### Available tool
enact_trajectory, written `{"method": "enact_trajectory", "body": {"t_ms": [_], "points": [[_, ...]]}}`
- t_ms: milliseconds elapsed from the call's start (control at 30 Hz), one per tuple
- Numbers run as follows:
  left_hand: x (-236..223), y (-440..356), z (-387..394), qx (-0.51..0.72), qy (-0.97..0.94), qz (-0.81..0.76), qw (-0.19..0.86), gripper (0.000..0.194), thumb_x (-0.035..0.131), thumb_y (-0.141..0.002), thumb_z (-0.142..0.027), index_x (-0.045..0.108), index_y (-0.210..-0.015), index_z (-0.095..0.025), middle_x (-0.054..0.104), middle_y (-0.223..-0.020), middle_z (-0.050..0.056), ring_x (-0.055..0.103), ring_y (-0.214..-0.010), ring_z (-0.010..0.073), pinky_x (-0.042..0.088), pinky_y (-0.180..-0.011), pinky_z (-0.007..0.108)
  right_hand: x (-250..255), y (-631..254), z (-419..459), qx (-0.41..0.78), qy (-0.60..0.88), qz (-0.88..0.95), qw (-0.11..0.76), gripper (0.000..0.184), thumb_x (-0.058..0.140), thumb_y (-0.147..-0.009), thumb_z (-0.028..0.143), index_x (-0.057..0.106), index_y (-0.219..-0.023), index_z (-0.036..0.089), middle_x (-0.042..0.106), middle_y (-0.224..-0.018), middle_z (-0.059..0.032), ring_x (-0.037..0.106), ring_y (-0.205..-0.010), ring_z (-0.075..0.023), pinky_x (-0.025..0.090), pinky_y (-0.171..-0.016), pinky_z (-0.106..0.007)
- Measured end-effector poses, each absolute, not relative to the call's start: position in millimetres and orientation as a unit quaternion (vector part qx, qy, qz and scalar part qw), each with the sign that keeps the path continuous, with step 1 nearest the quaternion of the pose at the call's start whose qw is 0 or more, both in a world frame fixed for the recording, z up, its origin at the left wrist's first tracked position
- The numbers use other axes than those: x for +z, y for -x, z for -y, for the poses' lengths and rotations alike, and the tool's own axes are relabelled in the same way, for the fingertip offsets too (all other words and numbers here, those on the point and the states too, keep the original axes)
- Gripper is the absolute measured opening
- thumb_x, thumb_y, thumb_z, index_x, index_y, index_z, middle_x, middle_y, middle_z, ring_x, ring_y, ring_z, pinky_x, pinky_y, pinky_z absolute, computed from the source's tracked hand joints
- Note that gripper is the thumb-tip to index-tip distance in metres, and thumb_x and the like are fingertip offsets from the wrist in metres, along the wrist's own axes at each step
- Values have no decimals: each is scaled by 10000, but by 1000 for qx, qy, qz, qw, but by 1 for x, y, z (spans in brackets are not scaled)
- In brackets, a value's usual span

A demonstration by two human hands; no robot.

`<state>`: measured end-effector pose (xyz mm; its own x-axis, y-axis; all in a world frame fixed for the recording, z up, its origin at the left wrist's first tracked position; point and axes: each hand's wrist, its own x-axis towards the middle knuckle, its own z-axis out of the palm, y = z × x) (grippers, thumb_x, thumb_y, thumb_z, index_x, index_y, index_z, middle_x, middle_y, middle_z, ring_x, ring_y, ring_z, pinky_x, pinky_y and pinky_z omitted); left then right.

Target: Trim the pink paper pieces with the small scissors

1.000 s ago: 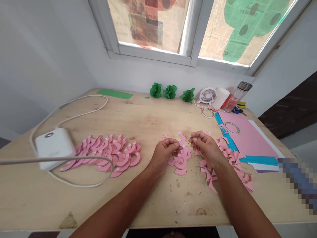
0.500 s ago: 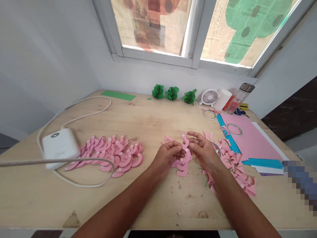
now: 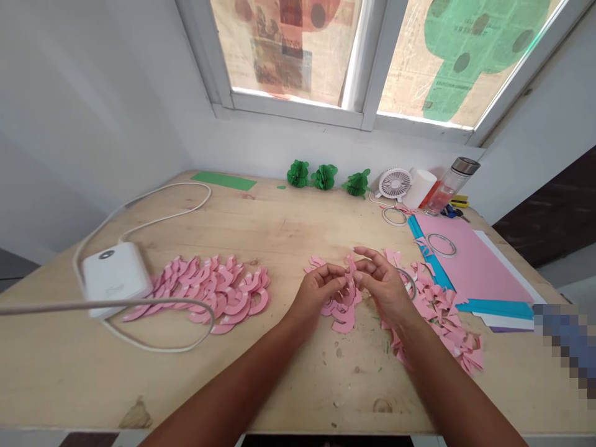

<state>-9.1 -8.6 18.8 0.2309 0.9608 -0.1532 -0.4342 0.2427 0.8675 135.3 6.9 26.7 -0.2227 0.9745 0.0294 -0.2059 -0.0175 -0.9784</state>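
Curved pink paper strip (image 3: pixel 351 265), one, held above a small pile of like pieces (image 3: pixel 344 326)
Nearest, I have the left hand (image 3: pixel 321 290) and right hand (image 3: pixel 384 284), thumb and fingers of each narrowed to a pinch on the strip, midway between them; to the left, a larger heap of overlapping curves (image 3: pixel 237 304), some white-patched, beside a white box-like device (image 3: pixel 115 276); to the right, pink scraps (image 3: pixel 442 310); I judge this strip unfinished, the heap probably the done lot, the small pile probably what is left, though I cannot be sure; beyond, a pink sheet (image 3: pixel 479 261); farthest, three green paper ornaments (image 3: pixel 325 177) near the wall (image 3: pixel 261 139)
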Motion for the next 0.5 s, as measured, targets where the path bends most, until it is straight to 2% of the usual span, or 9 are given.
{"method": "enact_trajectory", "body": {"t_ms": [200, 500], "points": [[18, 9, 10, 500, -400, -381, 667, 224, 684, -657, -246, 587, -837, -154, 616, -735, 19, 559, -606, 112, 444, -577, 237, 26, -133, -6, 542, 410, 543, 493, 445, 670, -693, 238, 503, -1105, 243, 583, -795, 6, 528, -644, -111, 419, -568, -239], [17, 8, 6, 495, -417, -414, 640, 245, 712, -616, -291, 610, -775, -135, 639, -693, 33, 582, -630, 136, 429, -605, 243, 22, -131, -4, 490, 419, 594, 481, 469, 659, -704, 255, 479, -1136, 239, 575, -828, -6, 510, -585, -102, 430, -525, -241]]}}
